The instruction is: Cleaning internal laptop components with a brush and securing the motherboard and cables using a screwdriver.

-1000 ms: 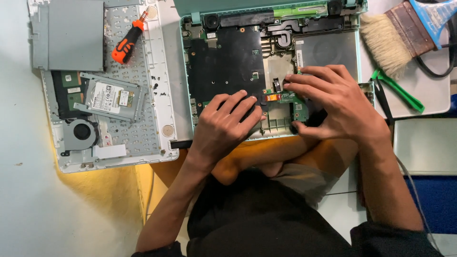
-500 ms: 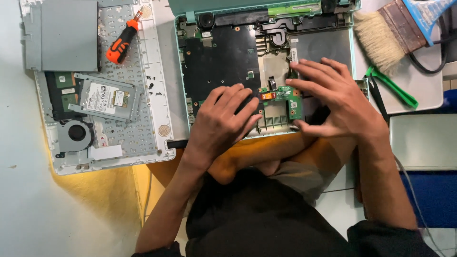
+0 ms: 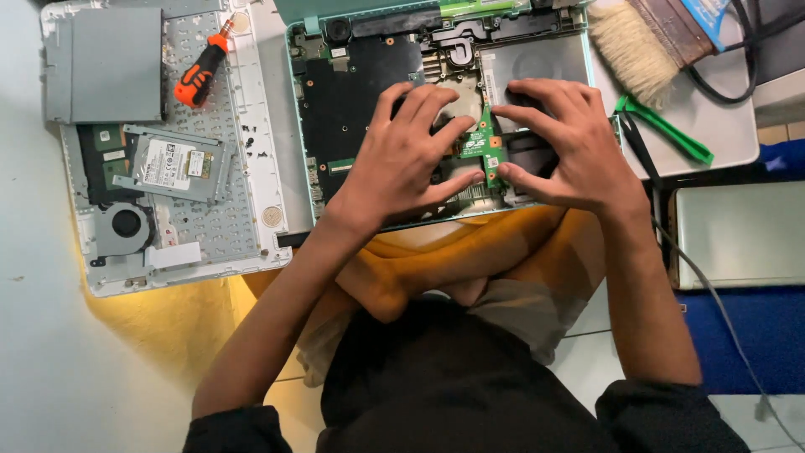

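I see a pale floor with white tiles. From the left: a white upturned laptop cover (image 3: 251,168) holding a silver flat drive (image 3: 178,164) and an orange-handled screwdriver (image 3: 201,74). My left hand (image 3: 402,155) lies flat, fingers spread, on the open teal laptop base (image 3: 303,151). My right hand (image 3: 563,147) pinches the small green circuit board (image 3: 480,149) (mid-base). Both hands sit higher on the base than before.

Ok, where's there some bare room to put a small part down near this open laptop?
The pale floor left of the white keyboard cover is bare. So is the grey drive cover beside the orange screwdriver. It's crowded inside the open laptop, where the left hand and right hand flank the green board, and around the brush.
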